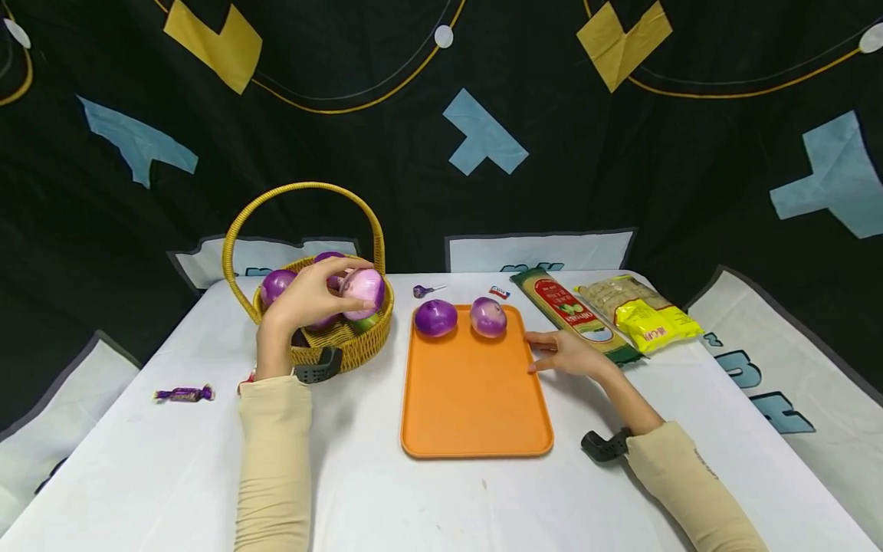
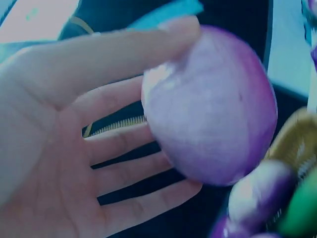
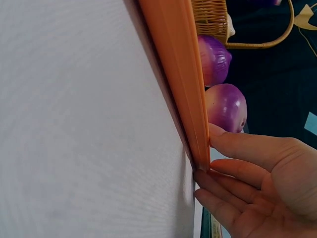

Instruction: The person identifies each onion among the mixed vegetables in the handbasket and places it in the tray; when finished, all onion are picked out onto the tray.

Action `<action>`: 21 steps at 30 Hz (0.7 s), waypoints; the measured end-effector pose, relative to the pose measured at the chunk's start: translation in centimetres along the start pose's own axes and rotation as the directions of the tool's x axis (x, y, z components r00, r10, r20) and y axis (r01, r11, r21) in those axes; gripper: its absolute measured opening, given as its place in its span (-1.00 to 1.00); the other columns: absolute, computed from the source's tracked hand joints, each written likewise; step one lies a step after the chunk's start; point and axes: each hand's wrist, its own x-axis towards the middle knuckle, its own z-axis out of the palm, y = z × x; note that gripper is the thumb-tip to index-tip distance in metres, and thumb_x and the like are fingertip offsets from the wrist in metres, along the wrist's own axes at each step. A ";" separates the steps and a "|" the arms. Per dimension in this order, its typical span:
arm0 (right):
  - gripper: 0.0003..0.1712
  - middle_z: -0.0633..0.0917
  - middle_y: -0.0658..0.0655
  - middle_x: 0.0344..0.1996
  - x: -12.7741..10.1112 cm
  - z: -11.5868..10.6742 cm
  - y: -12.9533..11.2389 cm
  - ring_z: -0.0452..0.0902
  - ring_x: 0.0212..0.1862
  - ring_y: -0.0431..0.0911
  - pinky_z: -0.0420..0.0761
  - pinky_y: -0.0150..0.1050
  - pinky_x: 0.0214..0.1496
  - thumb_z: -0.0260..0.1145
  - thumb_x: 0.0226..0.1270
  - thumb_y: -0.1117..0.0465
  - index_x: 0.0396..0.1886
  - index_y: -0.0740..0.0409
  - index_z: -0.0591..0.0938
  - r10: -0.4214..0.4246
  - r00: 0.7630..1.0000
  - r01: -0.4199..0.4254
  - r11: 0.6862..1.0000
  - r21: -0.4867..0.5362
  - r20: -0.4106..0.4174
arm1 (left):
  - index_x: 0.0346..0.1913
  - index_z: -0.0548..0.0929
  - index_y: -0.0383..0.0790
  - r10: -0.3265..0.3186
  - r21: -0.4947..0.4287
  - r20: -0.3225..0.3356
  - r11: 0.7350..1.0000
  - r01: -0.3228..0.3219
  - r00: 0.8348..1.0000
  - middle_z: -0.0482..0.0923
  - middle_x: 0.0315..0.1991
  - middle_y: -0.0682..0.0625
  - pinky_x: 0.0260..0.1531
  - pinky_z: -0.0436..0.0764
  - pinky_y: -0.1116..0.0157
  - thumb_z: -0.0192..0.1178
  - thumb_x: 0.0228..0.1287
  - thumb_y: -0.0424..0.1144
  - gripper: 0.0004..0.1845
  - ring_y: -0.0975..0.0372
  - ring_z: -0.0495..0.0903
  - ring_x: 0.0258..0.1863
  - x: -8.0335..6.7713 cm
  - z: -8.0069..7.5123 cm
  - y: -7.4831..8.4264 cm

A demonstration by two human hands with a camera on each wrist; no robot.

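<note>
Left hand [image 1: 312,295] curled round a pale purple onion [image 1: 363,290], held just above the wicker basket [image 1: 359,346]; orange tray [image 1: 472,391] lying right of the basket, long axis front to back. Right hand [image 1: 569,353] nearer the tray, fingers straight, touching its right rim. Basket contents partly hidden behind hand and onion; left wrist view blurred.

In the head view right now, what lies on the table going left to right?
Purple candy → wicker basket, where the left hand holds a pale onion → orange tray → right hand → noodle packet → yellow-labelled bag.
</note>
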 end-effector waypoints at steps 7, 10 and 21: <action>-0.25 0.39 0.42 0.28 0.0 0.0 0.0 0.36 0.28 0.24 0.38 0.02 0.28 0.42 0.20 0.28 0.32 0.48 0.34 0.006 1.000 -0.006 1.000 0.014 0.003 | 0.20 0.57 -0.01 0.162 -0.003 0.103 0.987 -0.163 0.981 0.48 0.17 -0.05 0.07 0.52 -0.03 0.50 -0.02 -0.09 -0.36 0.04 0.41 0.12 1.3 3.4 3.7; -0.26 0.39 0.43 0.27 -0.3 0.1 -0.3 0.36 0.27 0.25 0.39 0.04 0.27 0.41 0.21 0.29 0.32 0.49 0.34 0.006 1.000 -0.006 1.000 0.015 0.001 | 0.15 0.61 -0.06 0.200 0.021 0.193 0.978 -0.208 0.961 0.50 0.16 -0.06 0.14 0.48 0.01 0.51 -0.04 -0.19 -0.40 0.04 0.42 0.13 2.4 5.7 4.2; -0.27 0.41 0.41 0.27 -0.1 0.0 -0.1 0.38 0.26 0.23 0.40 0.02 0.26 0.42 0.20 0.30 0.31 0.46 0.36 -0.017 1.000 0.017 1.000 0.005 0.001 | 0.14 0.61 -0.18 0.206 0.151 0.380 0.948 -0.280 0.902 0.54 0.15 -0.10 0.18 0.45 0.11 0.53 -0.07 -0.27 -0.39 0.03 0.48 0.09 4.4 10.9 4.2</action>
